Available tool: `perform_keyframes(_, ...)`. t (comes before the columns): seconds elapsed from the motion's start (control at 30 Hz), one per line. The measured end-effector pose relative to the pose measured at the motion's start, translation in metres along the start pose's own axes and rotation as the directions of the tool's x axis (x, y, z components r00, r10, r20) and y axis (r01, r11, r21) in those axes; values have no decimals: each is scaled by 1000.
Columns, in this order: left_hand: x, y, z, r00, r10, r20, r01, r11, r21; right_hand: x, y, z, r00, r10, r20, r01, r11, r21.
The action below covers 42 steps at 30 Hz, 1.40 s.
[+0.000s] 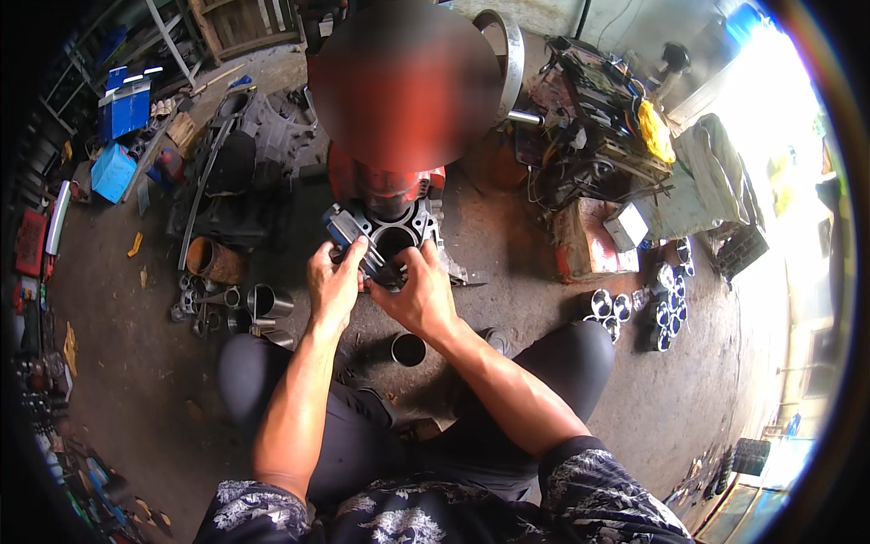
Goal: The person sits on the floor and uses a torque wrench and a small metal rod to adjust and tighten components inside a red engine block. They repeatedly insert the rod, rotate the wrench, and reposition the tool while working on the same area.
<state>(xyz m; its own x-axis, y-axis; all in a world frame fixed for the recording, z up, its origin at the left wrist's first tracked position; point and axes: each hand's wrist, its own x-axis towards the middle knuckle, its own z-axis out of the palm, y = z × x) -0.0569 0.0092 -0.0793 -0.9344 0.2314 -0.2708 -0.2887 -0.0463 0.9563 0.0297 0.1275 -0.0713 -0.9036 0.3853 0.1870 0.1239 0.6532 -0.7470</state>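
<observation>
A dark metal engine cylinder block [403, 238] with a round bore stands on the grimy floor in front of my knees. Both hands work at its near edge. My left hand [333, 283] grips a small blue-grey metal part [349, 234] against the block's left side. My right hand [419, 292] closes its fingers on the same part from the right, just below the bore. A blurred person in red crouches right behind the block.
A metal sleeve [409, 349] lies on the floor between my knees. Several shiny cylinder liners [263, 304] and a rusty pipe [214, 259] lie at left. More shiny liners [666, 308] sit at right, by a cluttered parts pile [598, 118]. Blue boxes [122, 113] stand far left.
</observation>
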Motion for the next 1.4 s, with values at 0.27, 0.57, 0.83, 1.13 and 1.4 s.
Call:
perform_keyframes(0.27,-6,30,-3,878,192,438,-247,967,70,9,-14,-35,764,205,611,-531,737,417)
perform_keyframes(0.57,1,40,-10,891,161,424,-255,951,173,-2,-10,-29,840,218,497,-421,839,344)
perform_keyframes(0.83,14,46,-21,945,203,255,-255,949,188,-10,-9,-20,866,223,447,-357,902,241)
perform_keyframes(1.13,8,35,-22,932,199,303,-302,890,342,-10,2,-12,797,416,439,-580,730,362)
perform_keyframes(1.4,6,29,-2,944,253,210,-292,939,180,-10,4,-4,758,471,451,-647,625,436)
